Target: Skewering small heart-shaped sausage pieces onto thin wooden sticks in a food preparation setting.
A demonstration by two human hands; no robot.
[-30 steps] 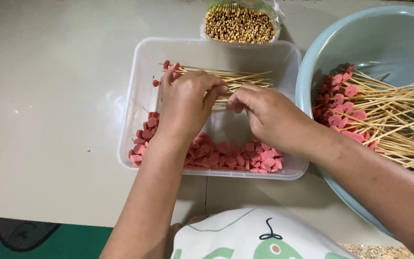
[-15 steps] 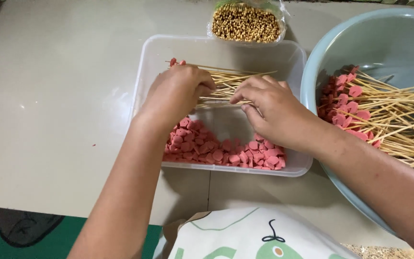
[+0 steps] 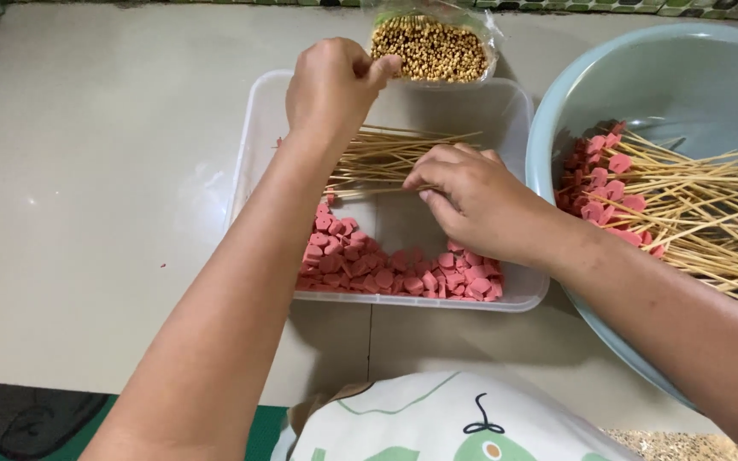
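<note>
My left hand [image 3: 332,85] is raised over the far rim of a clear plastic tub [image 3: 254,154], fingers curled shut, thumb touching a bag of upright bamboo skewers [image 3: 429,47]. I cannot see anything in its grip. My right hand [image 3: 471,201] lies over the tub's middle and pinches the near ends of a loose bundle of bamboo skewers [image 3: 386,154] that lies across the tub. Pink heart-shaped sausage slices [image 3: 386,269] are heaped along the tub's near side.
A pale blue basin [image 3: 685,77] at the right holds several skewers threaded with pink slices [image 3: 608,183]. The tub and basin stand on a cream tabletop [image 3: 87,171]. A white patterned cloth [image 3: 454,418] lies at the near edge.
My left hand has left the skewer bundle in the tub and gone up to the skewer bag. My right hand stays on the bundle.
</note>
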